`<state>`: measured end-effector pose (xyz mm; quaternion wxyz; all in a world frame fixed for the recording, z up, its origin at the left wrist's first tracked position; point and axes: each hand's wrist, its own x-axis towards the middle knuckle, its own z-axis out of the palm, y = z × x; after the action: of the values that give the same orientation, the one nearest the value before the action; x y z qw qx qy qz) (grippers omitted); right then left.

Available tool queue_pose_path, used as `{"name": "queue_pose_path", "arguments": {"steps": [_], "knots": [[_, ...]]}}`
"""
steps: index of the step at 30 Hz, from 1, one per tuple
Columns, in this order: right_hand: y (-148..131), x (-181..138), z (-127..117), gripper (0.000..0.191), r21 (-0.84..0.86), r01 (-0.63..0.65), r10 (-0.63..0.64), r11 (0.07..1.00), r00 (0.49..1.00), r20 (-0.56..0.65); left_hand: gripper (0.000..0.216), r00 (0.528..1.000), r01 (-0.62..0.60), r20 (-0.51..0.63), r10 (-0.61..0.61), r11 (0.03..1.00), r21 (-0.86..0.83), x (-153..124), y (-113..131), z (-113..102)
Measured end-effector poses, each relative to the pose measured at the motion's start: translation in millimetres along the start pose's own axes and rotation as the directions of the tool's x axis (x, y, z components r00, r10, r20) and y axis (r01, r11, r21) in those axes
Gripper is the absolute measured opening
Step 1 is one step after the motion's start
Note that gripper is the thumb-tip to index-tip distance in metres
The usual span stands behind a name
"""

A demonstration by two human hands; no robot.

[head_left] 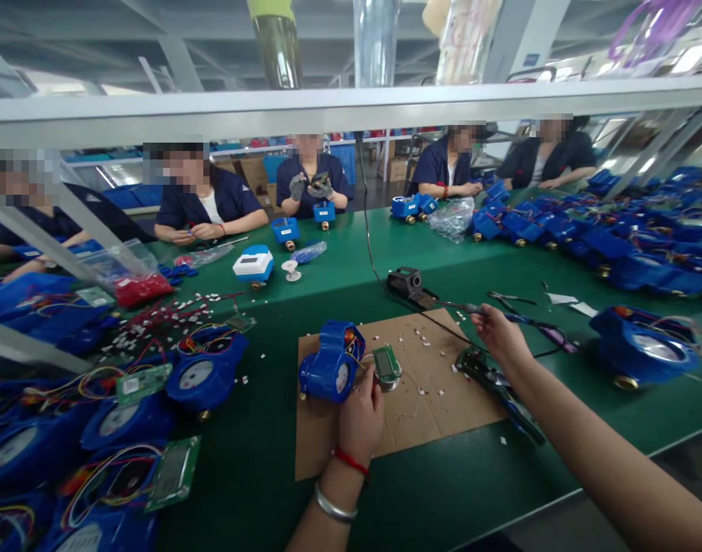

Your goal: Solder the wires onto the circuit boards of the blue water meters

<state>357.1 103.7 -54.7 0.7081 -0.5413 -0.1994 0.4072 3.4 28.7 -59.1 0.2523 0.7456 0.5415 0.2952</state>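
Found on the left part of the cardboard sheet (466, 410): blue meter body (327, 368), glossy moulded plastic, rounded, with pale round dial and thin wires. Noted at mid-sheet: green circuit board (387, 362), bearing flat rectangular display. Observed left hand (362, 410) on the sheet, close against the board, fingers bunched together; unable to tell whether pinching board or wires. Observed right hand (500, 333) off the sheet's far right corner, fingertips pinching slim pen-shaped tool (472, 309). Recorded sheet as matt brown, strewn with small pale bits (425, 343).
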Motion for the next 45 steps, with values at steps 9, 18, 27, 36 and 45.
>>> {"name": "queue_pose_path", "arguments": {"steps": [9,18,27,36,45], "knots": [[18,17,9,0.007,0.050,-0.069,0.070,0.996,0.997,-0.025,0.048,1.000,-0.012,-0.020,0.011,1.000,-0.026,0,-1,1],[27,20,9,0.015,-0.104,0.017,-0.016,0.994,1.000,0.015,0.048,1.000,0.017,0.015,-0.016,1.000,-0.013,0,2,-1],[24,7,3,0.017,-0.218,0.134,-0.132,0.967,0.991,0.024,0.047,1.000,0.002,0.000,-0.002,1.000,-0.008,-1,1,-1],[4,-13,9,0.022,-0.385,0.278,-0.213,0.880,0.956,0.203,0.048,1.000,-0.003,-0.014,0.002,1.000,-0.013,1,3,-1],[-3,-35,10,0.018,-0.560,0.438,-0.281,0.703,0.895,0.347,0.048,1.000,-0.008,-0.013,0.008,1.000,-0.008,0,3,-1]]}}
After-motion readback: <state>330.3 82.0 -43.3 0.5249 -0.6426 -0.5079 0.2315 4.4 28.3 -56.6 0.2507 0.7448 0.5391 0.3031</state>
